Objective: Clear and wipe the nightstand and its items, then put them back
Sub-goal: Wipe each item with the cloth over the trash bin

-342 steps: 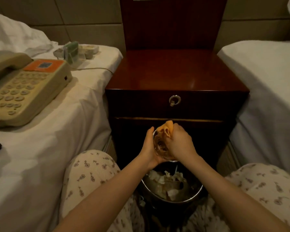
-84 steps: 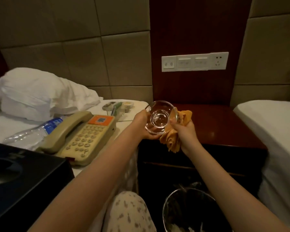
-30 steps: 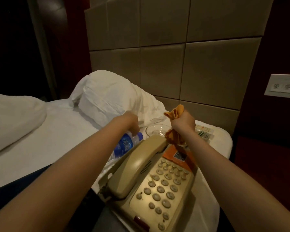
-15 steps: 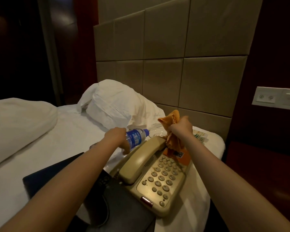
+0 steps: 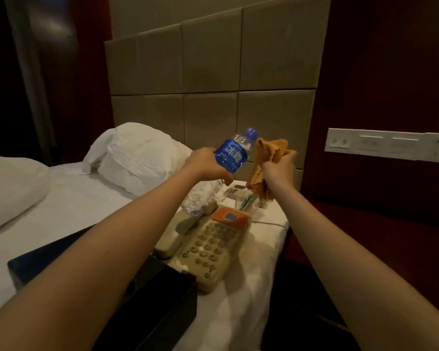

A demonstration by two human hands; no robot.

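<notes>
Pillow (image 5: pixel 137 158) lies crumpled on the white bed (image 5: pixel 74 198); left hand (image 5: pixel 208 165) wraps curled fingers round a blue-labelled water bottle (image 5: pixel 230 155) — held tilted in the air above the telephone (image 5: pixel 208 249); right hand (image 5: pixel 279 168) bunches an orange cloth (image 5: pixel 266 168) in its fist, just beside the bottle's cap — switch panel (image 5: pixel 390 145) farther right.

— Where was the telephone (image 5: pixel 211 249)?
— On the bed (image 5: pixel 86 198), by its right edge, the box (image 5: pixel 162 307) just nearer, the pillow (image 5: pixel 137 158) farther left.
— And the bottle (image 5: pixel 230 155)?
— Above the telephone, the cloth (image 5: pixel 269 153) just right of it.
</notes>
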